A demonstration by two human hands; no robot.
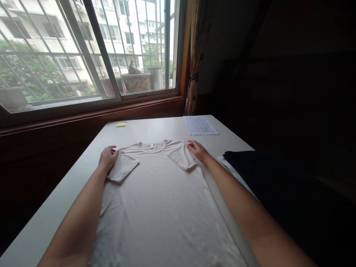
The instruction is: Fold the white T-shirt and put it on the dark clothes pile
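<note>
While the shirt is lying lengthwise near to far, left hand and right hand are equally flanking its far shoulders, fingers curling, grip indeterminable.

Soft, matt cloth here on the shirt, lightly wrinkled, and beneath it a smooth, faintly glossy desk! Beyond the shirt, matt paper sheets; right of it, dull dark cloth.

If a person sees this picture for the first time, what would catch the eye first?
Probably the pale T-shirt spread on the white table, the left hand and right hand at its shoulders. Then the bright, barred window at upper left, beyond the table, strong against the dark right side.
</note>
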